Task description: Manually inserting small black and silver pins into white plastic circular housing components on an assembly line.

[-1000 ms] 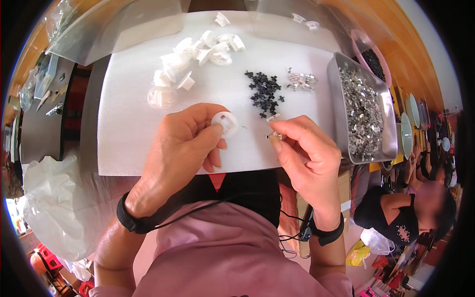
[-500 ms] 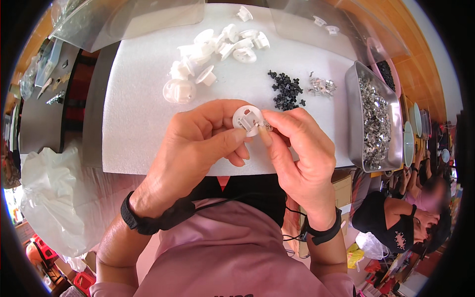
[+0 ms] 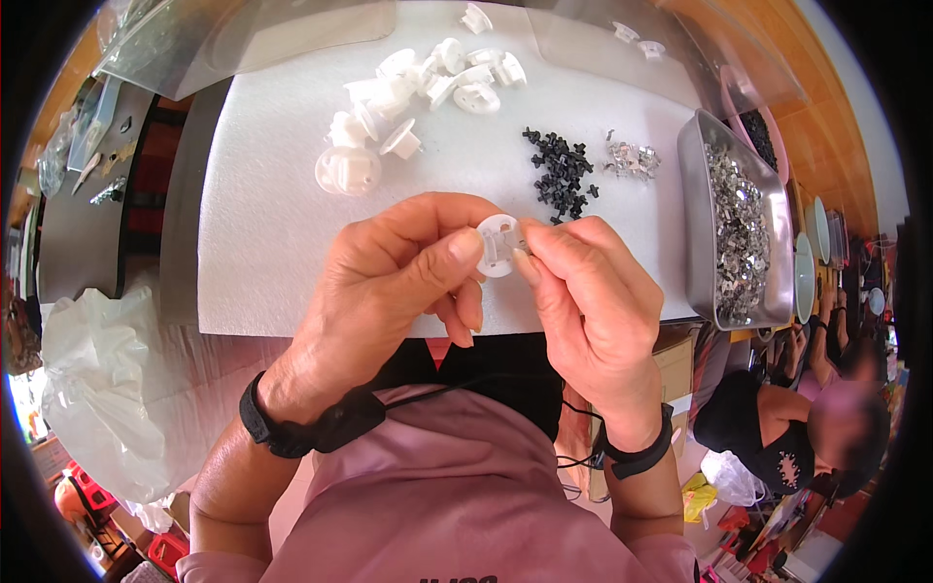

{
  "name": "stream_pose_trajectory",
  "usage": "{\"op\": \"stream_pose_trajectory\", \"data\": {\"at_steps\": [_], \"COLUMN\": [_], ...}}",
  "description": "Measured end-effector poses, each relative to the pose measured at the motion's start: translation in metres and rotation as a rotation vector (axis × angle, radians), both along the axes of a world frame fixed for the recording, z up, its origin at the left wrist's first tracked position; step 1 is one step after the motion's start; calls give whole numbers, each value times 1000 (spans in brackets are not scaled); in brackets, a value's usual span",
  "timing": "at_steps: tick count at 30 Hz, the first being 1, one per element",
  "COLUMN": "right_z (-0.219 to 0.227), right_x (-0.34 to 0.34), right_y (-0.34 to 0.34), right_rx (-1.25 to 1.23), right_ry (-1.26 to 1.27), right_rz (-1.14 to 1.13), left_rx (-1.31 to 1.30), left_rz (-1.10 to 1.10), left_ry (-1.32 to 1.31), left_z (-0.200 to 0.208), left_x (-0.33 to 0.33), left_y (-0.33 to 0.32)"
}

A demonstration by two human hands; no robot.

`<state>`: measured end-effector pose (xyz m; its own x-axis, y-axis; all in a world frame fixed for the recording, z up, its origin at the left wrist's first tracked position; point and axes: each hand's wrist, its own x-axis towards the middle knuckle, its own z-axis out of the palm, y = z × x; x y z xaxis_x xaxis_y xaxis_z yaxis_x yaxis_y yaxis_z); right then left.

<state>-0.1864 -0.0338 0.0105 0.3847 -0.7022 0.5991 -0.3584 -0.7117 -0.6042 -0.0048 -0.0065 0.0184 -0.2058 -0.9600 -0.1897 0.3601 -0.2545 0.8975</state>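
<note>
Above the near edge of the white foam sheet, my left hand pinches a round white plastic part between thumb and fingers. Its recessed, slotted side faces up. At the part's right edge, the thumb and forefinger of my right hand are closed on a small metal piece that mostly hides behind the fingertips. Beyond my hands lies a pile of black plastic pieces, with a small heap of metal pieces to its right. More white plastic parts lie in a loose group at the far left.
A metal tray of small metal pieces stands on the right, beside a pink container holding black pieces. Clear plastic sheets cover the far corners. A white plastic bag hangs at left. Another person sits at far right.
The white part has shifted slightly right and tilted in my left fingers, whose thumb has moved up its edge. My right fingertips now cover more of the metal piece.
</note>
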Motion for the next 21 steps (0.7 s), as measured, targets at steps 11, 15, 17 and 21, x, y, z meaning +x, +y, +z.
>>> {"op": "stream_pose_trajectory", "data": {"at_steps": [11,15,17,21], "right_z": [-1,3,5,6], "right_x": [7,8,7,8], "right_y": [0,0,0,-1], "right_rx": [-2,19,37,72], "right_ry": [-51,-45,-54,-116], "right_rz": [-26,-41,-26,22], "left_rx": [-56,-50,-9,42], "left_rz": [-115,-125,-131,-126], "left_ry": [-86,-82,-75,-80], "left_z": [-4,-6,-4,7], "left_x": [2,4,4,4], "left_y": [-1,0,0,1]}}
